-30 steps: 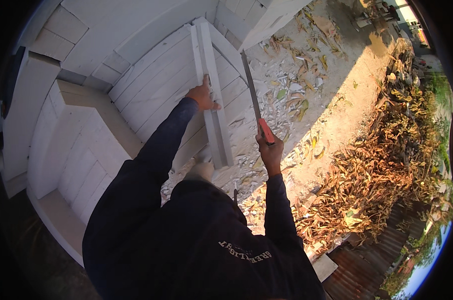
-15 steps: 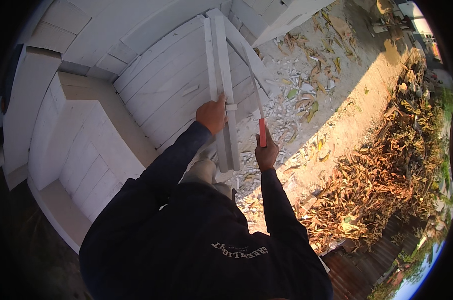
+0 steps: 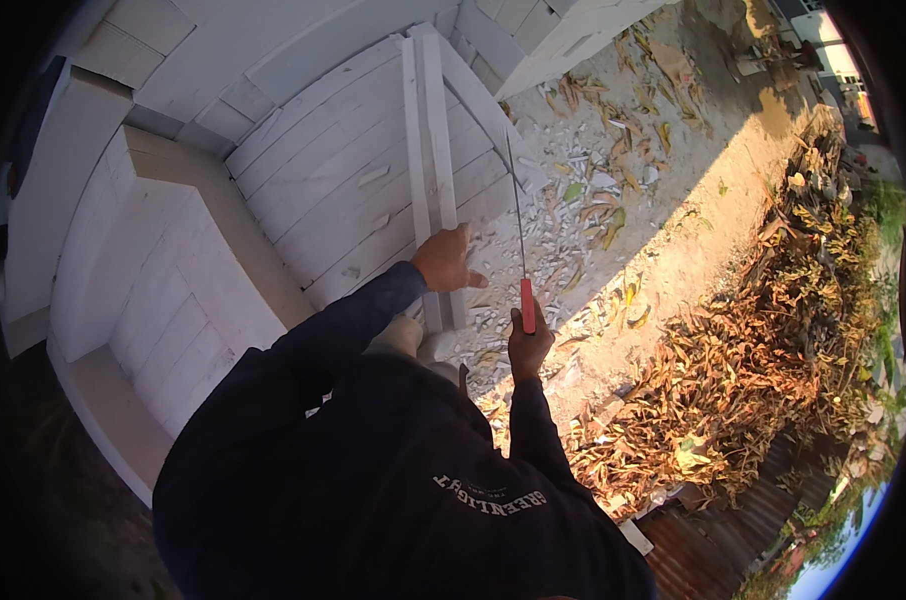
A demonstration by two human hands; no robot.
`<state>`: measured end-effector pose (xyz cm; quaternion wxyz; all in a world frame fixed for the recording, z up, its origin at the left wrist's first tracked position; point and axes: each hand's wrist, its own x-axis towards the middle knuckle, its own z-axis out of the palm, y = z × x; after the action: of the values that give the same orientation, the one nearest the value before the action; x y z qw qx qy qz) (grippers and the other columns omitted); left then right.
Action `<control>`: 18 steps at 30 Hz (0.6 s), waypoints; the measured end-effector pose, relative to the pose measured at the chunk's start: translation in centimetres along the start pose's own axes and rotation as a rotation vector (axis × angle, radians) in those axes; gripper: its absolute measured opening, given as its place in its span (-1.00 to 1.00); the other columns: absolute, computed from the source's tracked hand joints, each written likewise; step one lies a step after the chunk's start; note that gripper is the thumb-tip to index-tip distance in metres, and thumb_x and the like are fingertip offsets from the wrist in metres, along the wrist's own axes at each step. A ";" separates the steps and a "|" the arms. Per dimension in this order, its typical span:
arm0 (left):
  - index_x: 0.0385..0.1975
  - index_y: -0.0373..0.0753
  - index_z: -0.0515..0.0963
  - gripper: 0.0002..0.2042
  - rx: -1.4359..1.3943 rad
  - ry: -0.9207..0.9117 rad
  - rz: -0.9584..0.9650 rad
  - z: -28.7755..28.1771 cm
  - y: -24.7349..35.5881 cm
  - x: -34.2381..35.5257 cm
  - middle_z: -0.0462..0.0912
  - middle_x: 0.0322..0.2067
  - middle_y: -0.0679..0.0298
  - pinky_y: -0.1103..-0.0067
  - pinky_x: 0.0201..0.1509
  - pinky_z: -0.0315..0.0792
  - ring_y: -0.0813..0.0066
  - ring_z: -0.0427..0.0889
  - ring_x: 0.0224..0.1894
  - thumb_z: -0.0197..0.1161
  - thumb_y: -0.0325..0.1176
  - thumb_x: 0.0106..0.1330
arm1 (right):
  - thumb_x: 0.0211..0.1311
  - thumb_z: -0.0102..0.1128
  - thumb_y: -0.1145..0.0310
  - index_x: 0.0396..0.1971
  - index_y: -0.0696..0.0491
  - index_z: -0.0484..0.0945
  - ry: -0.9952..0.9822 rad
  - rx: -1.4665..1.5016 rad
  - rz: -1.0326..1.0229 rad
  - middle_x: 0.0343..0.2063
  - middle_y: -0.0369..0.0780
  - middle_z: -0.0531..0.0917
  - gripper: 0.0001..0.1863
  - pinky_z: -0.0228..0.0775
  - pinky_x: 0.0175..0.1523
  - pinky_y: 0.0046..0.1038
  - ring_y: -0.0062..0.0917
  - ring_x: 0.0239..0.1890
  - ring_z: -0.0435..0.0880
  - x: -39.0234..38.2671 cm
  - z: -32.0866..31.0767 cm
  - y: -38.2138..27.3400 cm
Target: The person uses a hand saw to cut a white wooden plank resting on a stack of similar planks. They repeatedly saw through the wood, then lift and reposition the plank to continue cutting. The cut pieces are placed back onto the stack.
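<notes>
My left hand (image 3: 445, 262) lies over the near part of a long white strip with a lengthwise groove (image 3: 435, 190). Its thumb and a finger are spread apart, and nothing shows between them. The strip stretches away from me across a white block surface, its near end (image 3: 443, 315) just below the hand. My right hand (image 3: 530, 350) is closed around the straight red handle (image 3: 528, 305) of a long-bladed tool. Its thin blade (image 3: 519, 220) points away from me, to the right of the strip, and appears nearly edge-on, so its exact kind is unclear.
White block walls (image 3: 208, 270) stand at the left and far side. White chips and dry leaves (image 3: 598, 190) litter the ground right of the strip. A big heap of brown leaves (image 3: 733, 370) lies in sunlight at the right, near rusty corrugated sheets (image 3: 718, 540).
My left hand has come nearer and its fingers have spread; the small white piece beside it is no longer seen. My right hand has drawn the long-bladed tool back toward me.
</notes>
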<state>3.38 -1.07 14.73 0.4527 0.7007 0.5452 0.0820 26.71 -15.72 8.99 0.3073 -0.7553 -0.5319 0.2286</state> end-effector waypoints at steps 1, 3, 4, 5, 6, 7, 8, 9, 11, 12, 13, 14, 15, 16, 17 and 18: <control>0.34 -0.51 0.28 -0.06 -0.161 0.014 0.066 0.4 1.0 -0.6 0.66 -0.20 -0.10 0.23 0.03 0.54 -0.01 0.69 -0.08 0.61 -0.08 0.04 | 0.25 0.44 0.41 0.19 0.10 0.61 0.011 0.030 0.025 -0.12 -0.01 0.78 -0.51 0.61 -0.06 -0.29 -0.21 -0.10 0.81 -0.5 -0.4 0.6; 0.36 -0.51 0.27 -0.07 -0.103 0.245 0.089 0.7 1.7 -0.9 0.63 -0.17 -0.12 0.21 0.11 0.47 -0.01 0.63 0.01 0.57 -0.05 0.10 | 0.24 0.43 0.41 0.18 0.08 0.62 0.043 0.055 0.041 -0.15 -0.01 0.78 -0.51 0.62 -0.10 -0.28 -0.18 -0.13 0.82 -1.6 -1.1 1.8; 0.37 -0.49 0.28 -0.08 0.116 0.459 0.048 0.8 1.5 -0.1 0.62 -0.14 -0.13 0.20 0.15 0.44 -0.03 0.59 0.06 0.55 -0.02 0.13 | 0.24 0.43 0.42 0.17 0.10 0.62 0.067 0.047 0.032 -0.15 -0.01 0.78 -0.52 0.62 -0.10 -0.28 -0.18 -0.13 0.82 -2.2 -1.4 2.5; 0.37 -0.48 0.28 -0.09 0.334 0.673 -0.002 0.9 1.1 0.6 0.61 -0.10 -0.15 0.19 0.20 0.41 -0.05 0.55 0.11 0.53 0.01 0.15 | 0.24 0.43 0.42 0.16 0.12 0.62 0.085 0.038 0.019 -0.14 0.00 0.78 -0.53 0.62 -0.10 -0.28 -0.19 -0.13 0.82 -2.6 -1.9 2.4; 0.35 -0.47 0.32 -0.13 0.397 0.711 0.022 1.4 -0.1 1.8 0.61 -0.07 -0.17 0.17 0.22 0.39 -0.10 0.53 0.13 0.50 0.03 0.17 | 0.22 0.46 0.43 0.16 0.15 0.63 0.064 0.021 0.068 -0.13 -0.04 0.79 -0.51 0.60 -0.05 -0.36 -0.40 -0.11 0.81 -3.0 -2.6 2.3; 0.32 -0.46 0.37 -0.16 0.460 0.754 0.041 2.1 -2.0 3.0 0.60 -0.04 -0.19 0.14 0.23 0.37 -0.15 0.50 0.16 0.47 0.06 0.20 | 0.22 0.46 0.43 0.17 0.15 0.63 0.070 0.011 0.050 -0.13 -0.03 0.79 -0.51 0.60 -0.05 -0.35 -0.39 -0.11 0.81 -3.5 -3.0 2.7; 0.29 -0.45 0.42 -0.19 0.528 0.796 0.070 1.9 -2.2 3.4 0.60 -0.01 -0.21 0.12 0.25 0.35 -0.20 0.47 0.18 0.44 0.08 0.22 | 0.22 0.46 0.43 0.17 0.15 0.62 0.085 0.006 0.033 -0.13 -0.03 0.79 -0.50 0.60 -0.05 -0.35 -0.38 -0.11 0.81 -3.9 -3.2 3.4; 0.24 -0.44 0.47 -0.24 0.477 0.679 0.127 2.5 -2.0 3.2 0.59 0.03 -0.25 0.12 0.27 0.35 -0.23 0.49 0.18 0.42 0.10 0.24 | 0.22 0.46 0.42 0.17 0.15 0.62 0.099 0.002 0.016 -0.14 -0.02 0.79 -0.50 0.60 -0.06 -0.34 -0.37 -0.11 0.82 -4.3 -3.5 4.0; 0.15 -0.43 0.56 -0.30 0.381 0.436 0.236 3.9 0.5 1.4 0.56 0.11 -0.33 0.11 0.30 0.34 -0.29 0.52 0.17 0.37 0.13 0.29 | 0.23 0.47 0.42 0.18 0.16 0.62 0.111 -0.033 -0.008 -0.14 -0.01 0.79 -0.50 0.60 -0.07 -0.34 -0.34 -0.11 0.82 -4.8 -4.0 4.3; 0.13 -0.44 0.58 -0.32 0.267 0.413 0.306 4.7 1.3 0.6 0.56 0.13 -0.33 0.11 0.32 0.34 -0.27 0.52 0.18 0.38 0.12 0.29 | 0.23 0.47 0.42 0.18 0.16 0.62 0.111 -0.037 0.003 -0.13 -0.01 0.79 -0.50 0.60 -0.07 -0.34 -0.34 -0.11 0.82 -5.2 -4.5 4.1; 0.10 -0.44 0.61 -0.33 0.154 0.391 0.371 5.5 2.0 -0.2 0.55 0.14 -0.32 0.11 0.34 0.34 -0.26 0.52 0.20 0.39 0.12 0.29 | 0.23 0.47 0.42 0.17 0.16 0.62 0.108 -0.041 0.011 -0.13 0.00 0.79 -0.50 0.60 -0.07 -0.34 -0.34 -0.11 0.82 -5.3 -4.9 3.5; 0.07 -0.45 0.63 -0.34 0.040 0.370 0.437 6.0 2.6 -0.7 0.55 0.16 -0.32 0.10 0.35 0.34 -0.25 0.52 0.22 0.39 0.12 0.29 | 0.23 0.48 0.41 0.16 0.18 0.62 0.074 -0.016 0.030 -0.10 -0.02 0.79 -0.50 0.61 -0.06 -0.35 -0.33 -0.10 0.82 -5.1 -5.4 2.4; 0.13 -0.45 0.58 -0.32 -0.030 0.340 0.359 6.2 3.0 -1.1 0.56 0.18 -0.27 0.13 0.36 0.35 -0.19 0.53 0.24 0.40 0.11 0.29 | 0.23 0.48 0.41 0.16 0.19 0.61 0.083 0.009 -0.015 -0.09 -0.01 0.78 -0.51 0.62 -0.05 -0.35 -0.32 -0.10 0.82 -5.1 -5.7 1.1; 0.18 -0.46 0.54 -0.29 -0.104 0.309 0.285 6.5 3.4 -1.4 0.57 0.19 -0.23 0.15 0.36 0.36 -0.13 0.54 0.25 0.41 0.10 0.30 | 0.24 0.48 0.40 0.16 0.20 0.61 0.097 0.027 -0.062 -0.08 0.00 0.78 -0.51 0.62 -0.05 -0.34 -0.31 -0.10 0.82 -5.2 -6.0 -0.1; 0.24 -0.47 0.50 -0.26 -0.178 0.281 0.209 6.3 4.1 -1.9 0.58 0.20 -0.18 0.17 0.36 0.38 -0.07 0.54 0.27 0.41 0.10 0.30 | 0.24 0.48 0.40 0.16 0.20 0.61 0.108 0.047 -0.110 -0.08 0.00 0.78 -0.51 0.62 -0.05 -0.34 -0.30 -0.09 0.82 -5.3 -6.1 -1.0; 0.30 -0.48 0.40 -0.22 -0.303 0.264 0.125 6.1 5.0 -2.2 0.59 0.18 -0.16 0.21 0.32 0.41 -0.02 0.56 0.24 0.42 0.08 0.31 | 0.25 0.47 0.39 0.15 0.25 0.60 0.083 0.048 -0.134 -0.06 0.03 0.77 -0.50 0.63 -0.03 -0.33 -0.27 -0.06 0.82 -5.5 -6.1 -1.4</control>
<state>9.70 -6.23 15.63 0.4718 0.6403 0.5365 0.2821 28.05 -21.86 14.39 0.3618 -0.7193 -0.5623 0.1888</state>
